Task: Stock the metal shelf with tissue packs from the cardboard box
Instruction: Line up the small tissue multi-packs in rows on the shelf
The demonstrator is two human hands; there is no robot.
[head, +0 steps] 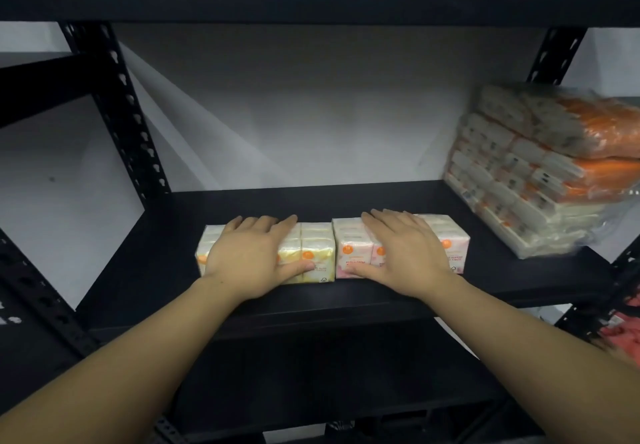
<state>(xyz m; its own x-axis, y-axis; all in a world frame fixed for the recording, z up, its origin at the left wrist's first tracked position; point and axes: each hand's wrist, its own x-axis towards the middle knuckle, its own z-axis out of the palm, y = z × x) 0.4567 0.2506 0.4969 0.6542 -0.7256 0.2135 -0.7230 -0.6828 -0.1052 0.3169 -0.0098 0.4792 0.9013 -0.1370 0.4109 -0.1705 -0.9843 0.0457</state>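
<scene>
two hands on two tissue packs, mid-frame on the black shelf [363,198].

the left hand [247,258] lies over the yellow pack [311,256], fingers spread across its top and thumb along its front face, grasping it; the right hand [407,255] covers the pink pack [349,253] the same way. the two packs sit side by side, just touching, near the shelf's front edge. at the right of the frame a leaning stack [533,173] of wrapped orange-and-white bundles fills the shelf's end, well apart from the pink pack; its count is blurred. a perforated upright [131,114] stands at upper left, and something red [623,329] shows at lower right.
</scene>
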